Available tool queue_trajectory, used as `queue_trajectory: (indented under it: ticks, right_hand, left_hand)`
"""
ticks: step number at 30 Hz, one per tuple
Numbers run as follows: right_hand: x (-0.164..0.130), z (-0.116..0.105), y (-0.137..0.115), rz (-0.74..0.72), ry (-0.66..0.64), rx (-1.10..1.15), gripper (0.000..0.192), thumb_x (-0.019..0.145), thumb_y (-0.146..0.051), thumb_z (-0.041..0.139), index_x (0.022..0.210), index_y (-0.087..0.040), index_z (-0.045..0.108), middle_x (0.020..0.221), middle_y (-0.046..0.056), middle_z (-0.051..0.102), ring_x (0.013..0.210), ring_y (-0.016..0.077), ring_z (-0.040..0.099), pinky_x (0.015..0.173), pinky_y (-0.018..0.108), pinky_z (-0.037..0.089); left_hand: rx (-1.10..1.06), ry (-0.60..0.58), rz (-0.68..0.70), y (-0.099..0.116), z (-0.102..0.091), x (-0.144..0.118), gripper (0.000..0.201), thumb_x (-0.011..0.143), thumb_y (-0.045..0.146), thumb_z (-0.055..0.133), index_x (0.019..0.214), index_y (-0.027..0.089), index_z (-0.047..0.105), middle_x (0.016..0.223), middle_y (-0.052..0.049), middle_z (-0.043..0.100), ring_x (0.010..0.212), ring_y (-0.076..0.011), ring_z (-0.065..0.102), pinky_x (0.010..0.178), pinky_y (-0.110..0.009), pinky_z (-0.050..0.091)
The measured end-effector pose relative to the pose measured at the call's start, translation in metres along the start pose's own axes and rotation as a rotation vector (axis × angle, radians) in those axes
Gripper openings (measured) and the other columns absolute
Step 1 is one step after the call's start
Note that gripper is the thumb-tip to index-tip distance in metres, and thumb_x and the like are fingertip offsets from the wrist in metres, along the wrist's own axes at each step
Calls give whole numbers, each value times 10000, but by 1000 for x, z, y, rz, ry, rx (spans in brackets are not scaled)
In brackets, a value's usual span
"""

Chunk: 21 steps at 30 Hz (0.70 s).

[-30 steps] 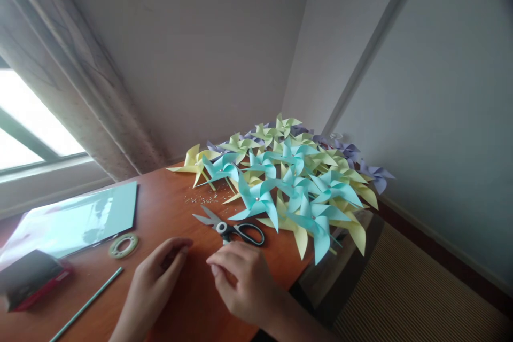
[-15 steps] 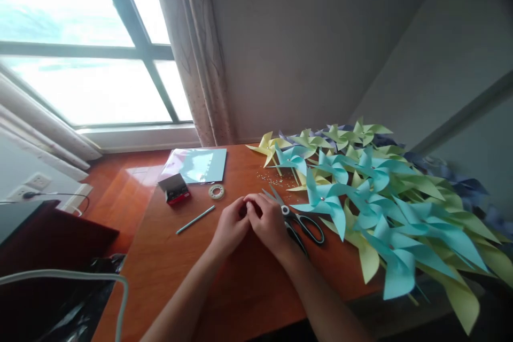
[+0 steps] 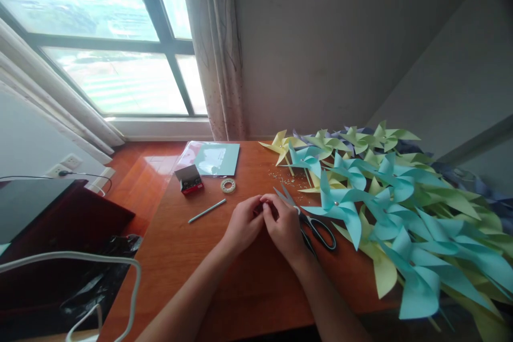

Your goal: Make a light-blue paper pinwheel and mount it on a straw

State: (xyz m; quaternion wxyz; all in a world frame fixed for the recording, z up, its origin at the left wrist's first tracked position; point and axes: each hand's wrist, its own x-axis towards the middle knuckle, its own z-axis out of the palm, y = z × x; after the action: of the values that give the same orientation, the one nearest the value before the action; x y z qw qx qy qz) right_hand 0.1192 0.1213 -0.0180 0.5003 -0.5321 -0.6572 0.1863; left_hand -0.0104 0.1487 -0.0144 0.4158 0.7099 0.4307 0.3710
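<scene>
Over the middle of the wooden table, my left hand [image 3: 245, 223] and my right hand [image 3: 284, 224] meet at the fingertips. Both are closed in a pinch, and whatever lies between the fingers is too small or hidden to make out. Scissors [image 3: 324, 233] with black handles lie partly under my right hand, blades spread. To the left of my hands rests a thin light-blue paper stick [image 3: 207, 211]. Behind it sit a roll of tape [image 3: 228, 186] and a small open red-and-black box [image 3: 191, 184] holding small dark items.
Many blue, green and yellow paper pinwheels [image 3: 340, 206] cover the table's right side. Tiny bits [image 3: 286, 177] are scattered beyond the scissors. Light-blue paper sheets [image 3: 219, 159] in a clear sleeve lie at the back. A white cable [image 3: 80, 257] curves past the table's left edge.
The whole view has shifted, so the table and my hands appear further right. My hands stay together with fingertips pinched; objects on the table have kept their places.
</scene>
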Motion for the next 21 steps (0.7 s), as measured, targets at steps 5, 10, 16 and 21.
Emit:
queue_trajectory:
  ticks: [5, 10, 16, 21]
  right_hand:
    - [0, -1, -3, -7, -12, -7, 255, 904, -104, 506, 1032, -221, 693, 970, 60, 769, 899, 221, 731, 820, 326, 585]
    - [-1, 0, -4, -20, -57, -44, 254, 918, -112, 507, 1052, -210, 701, 985, 80, 764, 899, 233, 721, 809, 333, 562]
    - [-4, 2, -6, -67, -178, -108, 222, 916, -120, 537, 1003, -195, 728, 895, 62, 758, 808, 208, 705, 767, 293, 533]
    - [-4, 3, -6, -98, -254, -155, 222, 916, -113, 547, 1023, -188, 727, 924, 63, 763, 860, 210, 711, 800, 283, 523]
  left_hand:
    - [95, 31, 27, -2, -2, 2, 199, 828, 129, 500, 875, 150, 693, 863, -65, 757, 790, -196, 683, 732, -267, 526]
    - [363, 140, -5, 3, -23, 9, 292, 866, 137, 482, 1041, 172, 714, 1006, -82, 752, 853, -187, 701, 758, -267, 523]
    - [876, 223, -156, 19, -51, 43, 314, 935, 322, 512, 1135, 167, 697, 1125, -163, 687, 1060, -338, 660, 913, -432, 458]
    - [1138, 186, -285, 9, -58, 97, 422, 899, 370, 522, 1136, 61, 685, 1163, -285, 660, 1091, -432, 636, 892, -496, 459]
